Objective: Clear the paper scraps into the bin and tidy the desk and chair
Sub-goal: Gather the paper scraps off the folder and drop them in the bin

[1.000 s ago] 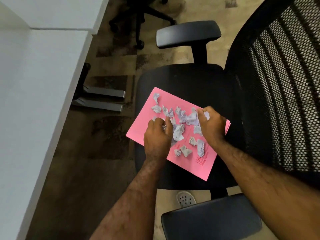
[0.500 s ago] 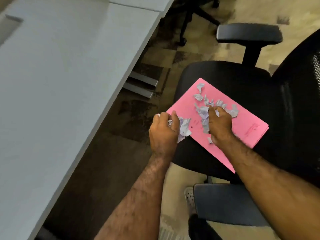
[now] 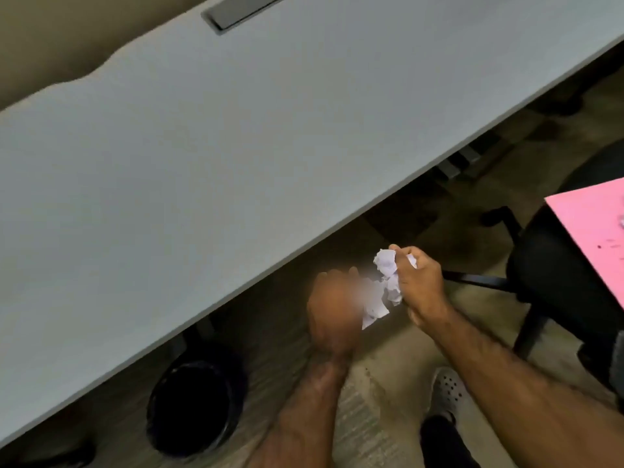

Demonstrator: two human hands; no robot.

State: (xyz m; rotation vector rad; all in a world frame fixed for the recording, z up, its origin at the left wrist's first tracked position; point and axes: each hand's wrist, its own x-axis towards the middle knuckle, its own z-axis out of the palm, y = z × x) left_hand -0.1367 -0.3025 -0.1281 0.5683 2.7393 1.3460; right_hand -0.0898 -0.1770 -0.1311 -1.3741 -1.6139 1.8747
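Both hands hold a bunch of crumpled white paper scraps above the floor, just off the desk's front edge. My left hand, blurred by motion, is closed on the lower scraps. My right hand grips the upper scraps. A round black bin stands on the floor down to the left, partly under the desk. At the right edge lies the pink folder on the black chair seat, with a scrap barely showing at the frame border.
The grey desk top fills the upper left, with a grey cable slot at the back. Chair base legs reach toward my hands. My foot in a grey perforated shoe stands on the carpet below.
Both hands lifted scraps off the pink folder and carried them left and down, away from the chair. The view swung left, bringing the bin under the desk into sight.
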